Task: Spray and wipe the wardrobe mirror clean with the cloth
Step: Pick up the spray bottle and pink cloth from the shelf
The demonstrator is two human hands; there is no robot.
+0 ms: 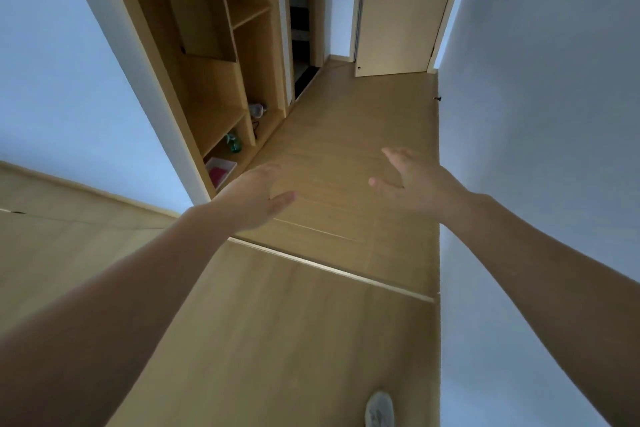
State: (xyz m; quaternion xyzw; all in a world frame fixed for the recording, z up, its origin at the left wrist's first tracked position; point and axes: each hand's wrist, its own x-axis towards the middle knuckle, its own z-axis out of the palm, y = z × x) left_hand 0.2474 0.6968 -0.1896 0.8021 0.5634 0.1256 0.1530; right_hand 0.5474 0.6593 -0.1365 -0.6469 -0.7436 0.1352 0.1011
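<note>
A green spray bottle [233,142] stands in the bottom compartment of the open wooden wardrobe [214,87] on the left. Beside it, nearer to me, a white tray [221,163] holds a pink cloth [217,175]. My left hand [258,196] is stretched out in front of me, open and holding nothing, just right of the tray. My right hand [410,180] is also out and open, over the hallway floor. No mirror surface can be told in this view.
A wooden hallway floor [346,135] runs ahead to a closed door [401,7] with a black handle. White walls stand on both sides. A small grey object [257,110] lies on the wardrobe's lowest shelf. A shoe tip [380,409] shows at the bottom.
</note>
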